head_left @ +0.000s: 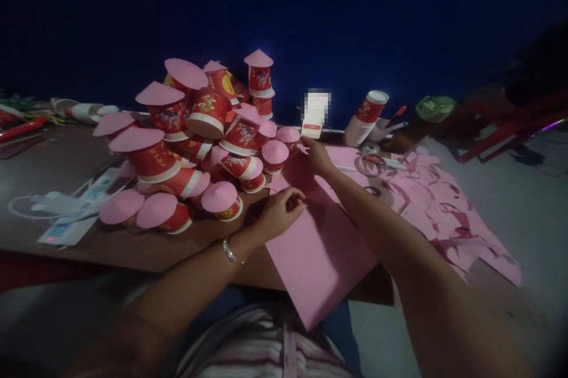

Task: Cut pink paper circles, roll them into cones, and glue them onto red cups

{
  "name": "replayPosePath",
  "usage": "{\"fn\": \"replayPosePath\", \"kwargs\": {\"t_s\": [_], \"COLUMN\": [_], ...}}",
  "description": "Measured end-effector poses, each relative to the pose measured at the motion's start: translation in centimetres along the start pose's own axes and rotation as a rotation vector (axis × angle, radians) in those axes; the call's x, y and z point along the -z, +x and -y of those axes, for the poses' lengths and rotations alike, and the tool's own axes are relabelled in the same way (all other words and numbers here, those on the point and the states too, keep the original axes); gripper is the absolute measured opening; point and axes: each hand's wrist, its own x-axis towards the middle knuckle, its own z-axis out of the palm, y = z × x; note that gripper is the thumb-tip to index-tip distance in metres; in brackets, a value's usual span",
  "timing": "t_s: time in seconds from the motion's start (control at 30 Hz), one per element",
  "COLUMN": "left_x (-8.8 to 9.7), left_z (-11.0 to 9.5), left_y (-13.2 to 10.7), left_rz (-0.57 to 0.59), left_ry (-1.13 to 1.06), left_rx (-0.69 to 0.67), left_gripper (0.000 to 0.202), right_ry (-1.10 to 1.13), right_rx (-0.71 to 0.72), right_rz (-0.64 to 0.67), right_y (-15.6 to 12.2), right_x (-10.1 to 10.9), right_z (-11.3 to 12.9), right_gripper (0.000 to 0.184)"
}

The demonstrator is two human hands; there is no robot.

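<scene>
A pink paper sheet (319, 254) lies on the brown table (146, 248) and hangs over its near edge. My left hand (279, 209) rests curled on the sheet's left edge, fingers closed, wrist wearing a bracelet. My right hand (317, 156) reaches farther out and presses on the sheet's far end, close to a small pink-topped cup (274, 156). Whether it pinches the paper is not visible.
A heap of red paper cups with pink cone lids (195, 129) fills the table's left-middle. A stack of cups (366, 118), pens and a tape roll (370, 162) sit behind. Pink paper scraps (439, 206) cover the right. White packets (71, 212) lie at left.
</scene>
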Motion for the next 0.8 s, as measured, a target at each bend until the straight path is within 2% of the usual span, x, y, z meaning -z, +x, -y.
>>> {"fn": "replayPosePath", "kwargs": {"t_s": [0.07,0.17,0.23,0.33,0.4,0.5,0.7,0.8], "left_x": [0.2,0.8,1.2,1.7,1.9,2.1,2.1,2.1], "left_z": [0.1,0.1,0.1,0.3,0.5,0.6,0.6,0.6], "left_y": [0.0,0.1,0.2,0.3,0.4,0.6,0.6,0.4], "left_rz": [-0.016,-0.047,-0.071,-0.056,-0.025,-0.005,0.005,-0.017], "left_ry": [0.031,0.131,0.225,0.371,0.474,0.629,0.734,0.744], "left_rx": [-0.025,-0.093,-0.138,-0.152,-0.14,-0.131,-0.152,-0.179], "left_gripper": [0.01,0.013,0.015,0.02,0.023,0.028,0.035,0.035], "right_ry": [-0.041,-0.112,-0.336,-0.616,-0.699,-0.737,-0.637,-0.585], "right_rx": [0.013,0.041,0.117,0.143,0.185,0.178,0.012,0.045], "right_rz": [0.006,0.059,0.147,0.205,0.211,0.206,0.28,0.251], "right_y": [-2.5,-8.1,-12.3,-17.6,-19.8,-20.9,-19.4,-18.8], "right_x": [1.9,4.7,5.9,6.7,6.6,6.4,7.4,7.9], "right_z": [0.0,-0.1,-0.3,-0.3,-0.2,0.2,-0.2,-1.0], "right_gripper": [0.039,0.032,0.03,0.022,0.03,0.044,0.048,0.048]}}
